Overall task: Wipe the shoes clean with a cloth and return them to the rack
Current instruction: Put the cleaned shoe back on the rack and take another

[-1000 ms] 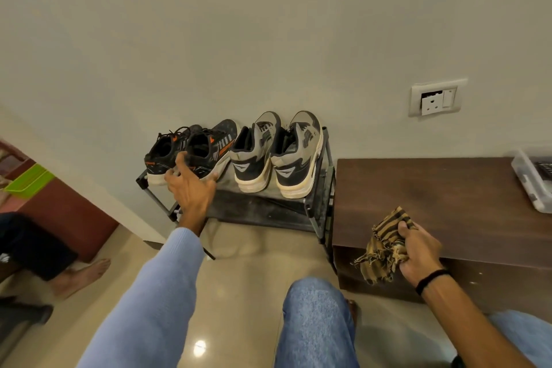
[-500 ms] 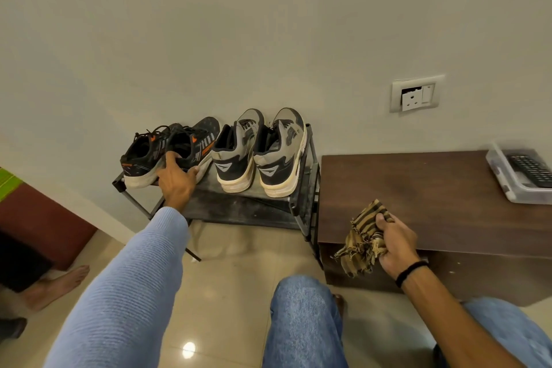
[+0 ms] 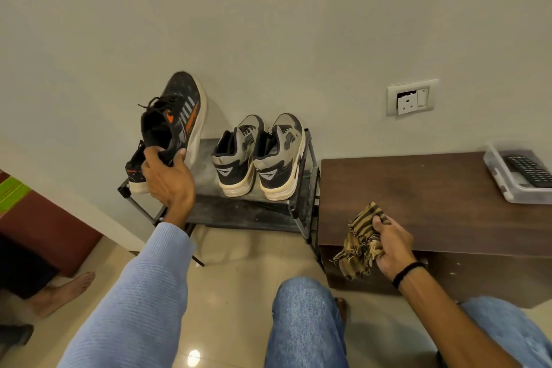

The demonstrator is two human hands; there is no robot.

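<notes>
My left hand (image 3: 167, 179) grips the heel of a black shoe with orange marks (image 3: 176, 116) and holds it tilted toe-up above the left end of the dark metal rack (image 3: 245, 212). Its partner, the other black shoe (image 3: 134, 170), stays on the rack, mostly hidden behind my hand. A pair of grey and black sneakers (image 3: 260, 158) stands on the rack's right half, heels toward me. My right hand (image 3: 391, 245) clutches a bunched striped brown cloth (image 3: 361, 245) at the front edge of a dark wooden cabinet (image 3: 433, 197).
A clear plastic box holding a remote (image 3: 519, 173) sits on the cabinet's far right. A wall socket (image 3: 412, 97) is above the cabinet. Another person's bare foot (image 3: 59, 293) rests on the tiled floor at left beside a brown seat (image 3: 44, 230). My jeans-clad knees fill the bottom.
My left hand has closed on the inner black shoe's heel and lifted it off the rack, tipping it toe-up. The right hand keeps the cloth at the cabinet edge.
</notes>
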